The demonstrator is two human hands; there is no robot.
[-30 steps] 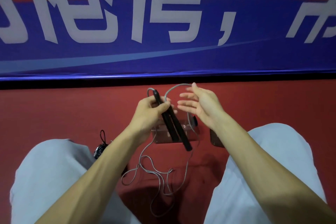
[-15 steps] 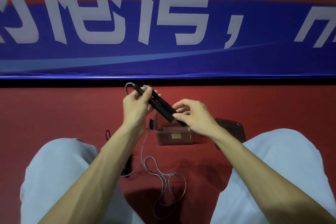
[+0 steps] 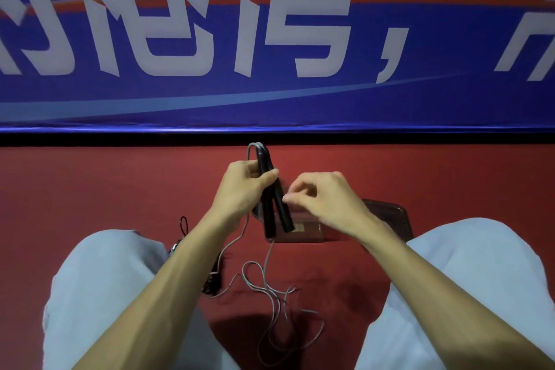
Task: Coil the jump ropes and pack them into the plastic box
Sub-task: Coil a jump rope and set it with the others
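I sit on a red floor with my knees apart. My left hand grips the two black handles of a jump rope near their top, and the handles hang almost upright. From them the grey cord trails down into a loose tangle on the floor between my legs. My right hand is beside the handles with its fingers curled, and thumb and fingertips pinch at the right-hand handle's edge. Right behind the handles stands the clear plastic box, partly hidden by them.
The box's lid lies on the floor to the right of the box, under my right wrist. A second, black jump rope with a thin black loop lies by my left knee. A blue banner wall closes off the far side.
The handles have swung from a slant to nearly upright in my left hand. My right hand has left their lower end and now pinches at their right side.
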